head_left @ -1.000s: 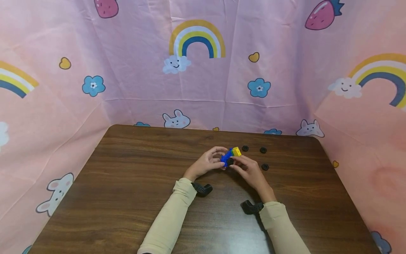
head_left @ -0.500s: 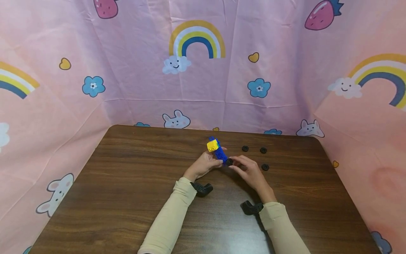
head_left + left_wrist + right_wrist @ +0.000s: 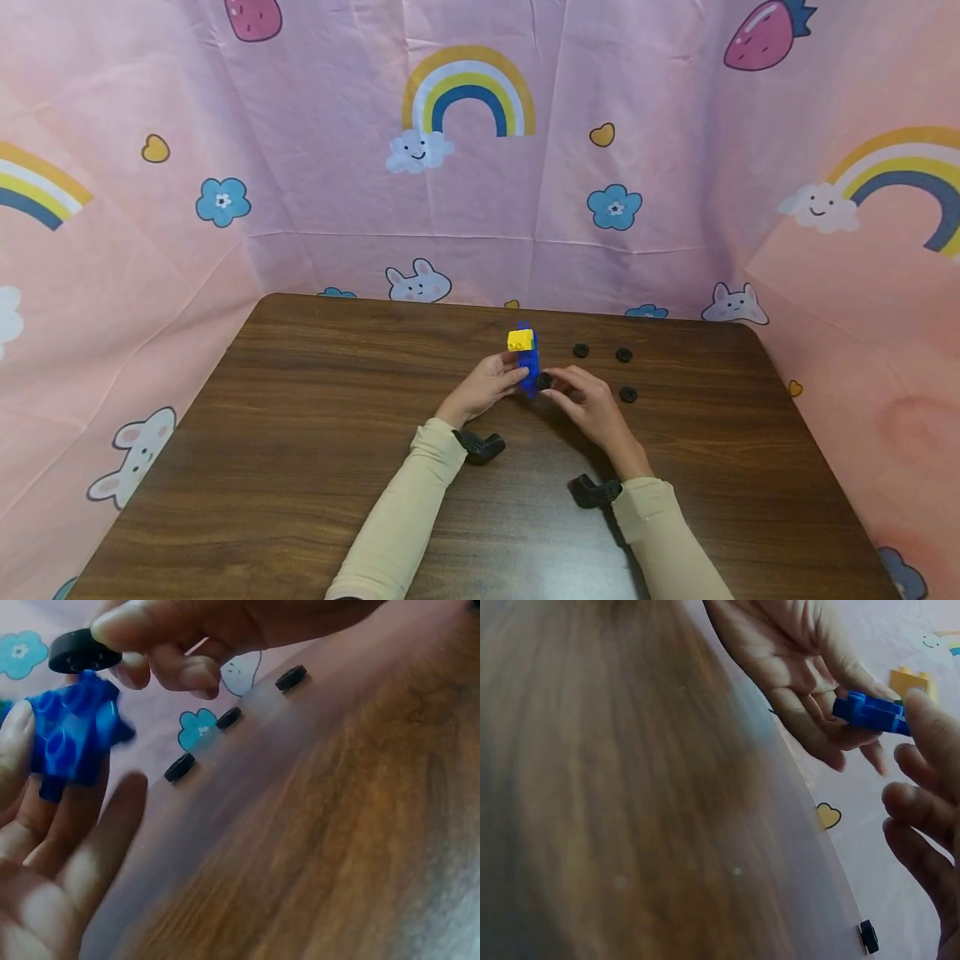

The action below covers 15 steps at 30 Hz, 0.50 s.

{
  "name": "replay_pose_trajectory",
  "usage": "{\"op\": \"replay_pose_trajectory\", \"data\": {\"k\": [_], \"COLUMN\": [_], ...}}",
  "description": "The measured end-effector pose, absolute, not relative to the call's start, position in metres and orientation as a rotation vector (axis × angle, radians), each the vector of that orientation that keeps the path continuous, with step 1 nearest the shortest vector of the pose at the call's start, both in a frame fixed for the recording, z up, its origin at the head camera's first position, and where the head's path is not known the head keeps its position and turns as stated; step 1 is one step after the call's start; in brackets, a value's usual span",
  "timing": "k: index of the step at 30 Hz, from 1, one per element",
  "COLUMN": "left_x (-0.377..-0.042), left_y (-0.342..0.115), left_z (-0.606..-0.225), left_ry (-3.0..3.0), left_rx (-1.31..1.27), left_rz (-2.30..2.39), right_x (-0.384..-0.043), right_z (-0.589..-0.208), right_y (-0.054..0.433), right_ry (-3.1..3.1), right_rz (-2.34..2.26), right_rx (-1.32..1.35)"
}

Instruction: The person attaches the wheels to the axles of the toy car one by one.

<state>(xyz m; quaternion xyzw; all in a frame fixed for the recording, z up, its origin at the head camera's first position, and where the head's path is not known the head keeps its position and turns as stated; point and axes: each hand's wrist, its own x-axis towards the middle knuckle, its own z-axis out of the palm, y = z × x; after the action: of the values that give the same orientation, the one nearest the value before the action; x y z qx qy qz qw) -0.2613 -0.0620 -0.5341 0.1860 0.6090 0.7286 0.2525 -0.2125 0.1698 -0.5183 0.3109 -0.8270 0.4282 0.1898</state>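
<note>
Left hand pinches blue toy piece between thumb and fingers, held up off the brown wood-grain surface; yellow block with studs is attached near the far end, bit of green showing beside it. Right hand pinches black wheel between thumb and fingers, right at the side of the blue piece's near end; left wrist view has it over a blue peg, can't tell if seated. Three loose black wheels lie on the surface beyond and to the right of the right hand: one farther left, one at far right, one nearer. Pale sleeves on both arms; pink patterned cloth behind.
</note>
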Motion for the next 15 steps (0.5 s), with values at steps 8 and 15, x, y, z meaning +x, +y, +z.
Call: {"op": "replay_pose_trajectory", "data": {"k": [8,15], "left_x": [-0.2617,-0.2583], "left_y": [-0.0611,-0.0601], "left_z": [-0.5321,-0.5288], "left_ry": [1.762,1.76], "left_rx": [0.347,0.363], "left_rz": [2.03,2.027], "right_x": [-0.2135,-0.2139], "right_z": [-0.5181,-0.5188], "right_y": [0.17,0.1696], "right_ry": [-2.331,-2.35], "right_rz": [1.177,1.155], "right_rx": [0.853,0.858]}}
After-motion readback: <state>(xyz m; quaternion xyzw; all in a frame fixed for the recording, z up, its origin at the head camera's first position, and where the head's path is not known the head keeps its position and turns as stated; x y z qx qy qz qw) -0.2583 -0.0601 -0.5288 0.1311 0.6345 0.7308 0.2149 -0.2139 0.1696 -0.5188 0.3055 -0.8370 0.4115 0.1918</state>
